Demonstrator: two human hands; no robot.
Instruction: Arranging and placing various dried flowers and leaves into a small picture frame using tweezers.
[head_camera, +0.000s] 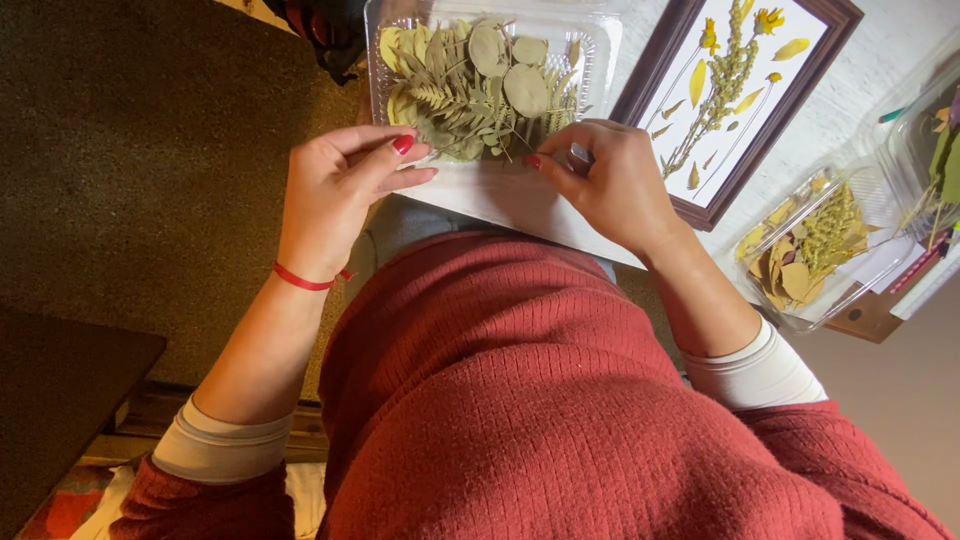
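Left hand (335, 190) at the near left corner of the clear plastic tray (600, 40), thumb and forefinger pinched together on what looks like a thin dried stem (470, 140), too fine to be sure of. Right hand (610, 180) just opposite, fingers curled shut, fingertips pinching at the same sprig near the tray's near edge, with a small grey thing half hidden under the fingers. Dried pressed leaves (480, 80), round eucalyptus and fern fronds, heaped in the tray just beyond both hands, touching the fingertips. Bare white table (500, 195) strip between the hands and the table's near edge, narrow, with the red knitted sweater (560, 400) right up against it. Dark wooden frame (730, 100) with yellow pressed flowers on white, close beside the right hand, nearly touching the knuckles. Second clear container (810, 245) of yellowish dried leaves further right, overhanging the table edge. Open brown carpet (140, 160) to the left of the left hand.
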